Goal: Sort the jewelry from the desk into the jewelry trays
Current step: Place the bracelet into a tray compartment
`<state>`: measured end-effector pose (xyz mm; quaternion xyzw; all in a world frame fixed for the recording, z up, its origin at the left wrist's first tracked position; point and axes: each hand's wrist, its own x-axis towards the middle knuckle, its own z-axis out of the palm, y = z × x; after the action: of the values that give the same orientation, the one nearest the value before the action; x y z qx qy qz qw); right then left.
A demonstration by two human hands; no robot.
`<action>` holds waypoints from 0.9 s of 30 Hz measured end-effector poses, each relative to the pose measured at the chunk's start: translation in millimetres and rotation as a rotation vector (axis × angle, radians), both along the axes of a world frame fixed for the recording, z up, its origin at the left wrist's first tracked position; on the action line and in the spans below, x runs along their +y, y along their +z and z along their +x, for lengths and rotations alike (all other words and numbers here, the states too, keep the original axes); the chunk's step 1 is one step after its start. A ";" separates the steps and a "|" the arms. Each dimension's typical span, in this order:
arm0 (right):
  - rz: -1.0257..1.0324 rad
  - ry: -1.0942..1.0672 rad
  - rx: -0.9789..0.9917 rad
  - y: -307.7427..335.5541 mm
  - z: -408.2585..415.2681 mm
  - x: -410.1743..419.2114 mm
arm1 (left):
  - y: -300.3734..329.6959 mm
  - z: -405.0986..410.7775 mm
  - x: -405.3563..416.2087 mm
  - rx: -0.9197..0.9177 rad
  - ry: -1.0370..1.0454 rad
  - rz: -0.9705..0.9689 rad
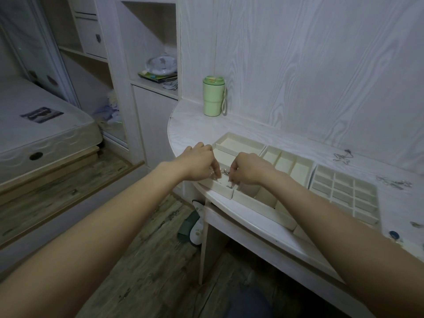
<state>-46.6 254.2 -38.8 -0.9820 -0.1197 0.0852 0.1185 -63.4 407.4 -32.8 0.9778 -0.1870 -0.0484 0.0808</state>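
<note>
Below, small silver jewelry (226,174) in the leftmost tray (220,189); left hand (199,162) and right hand (249,168), each grip pinching pieces.

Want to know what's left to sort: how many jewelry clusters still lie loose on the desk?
3: a chain by the wall, a silvery pile right of the grid tray, small pieces at the right edge. The right arm may hide more.
</note>
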 end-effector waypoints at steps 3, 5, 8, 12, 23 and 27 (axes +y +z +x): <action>0.061 -0.023 -0.059 2.6 -2.8 -4.1 | 3.1 -0.1 -6.0 -0.015 0.005 -0.006; 0.112 -0.054 -0.100 6.0 -6.3 -12.0 | 7.1 0.7 -13.7 -0.015 0.010 -0.028; 0.204 -0.083 -0.121 13.0 -11.6 -28.2 | 11.7 3.9 -27.2 -0.032 0.041 -0.042; 0.256 -0.171 -0.169 24.4 -28.1 -70.5 | 16.6 7.1 -62.3 -0.016 0.047 -0.050; 0.237 -0.506 -0.240 23.7 -116.3 -241.6 | 32.5 -28.7 -253.5 -0.037 -0.233 -0.253; 0.246 -0.606 -0.179 14.3 -151.8 -297.8 | 24.5 -50.2 -313.7 -0.001 -0.389 -0.302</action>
<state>-198.3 -43.6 -24.6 -0.9548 0.1585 -0.0558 0.2452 -113.6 93.7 -8.3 0.9003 -0.3770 -0.0342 0.2150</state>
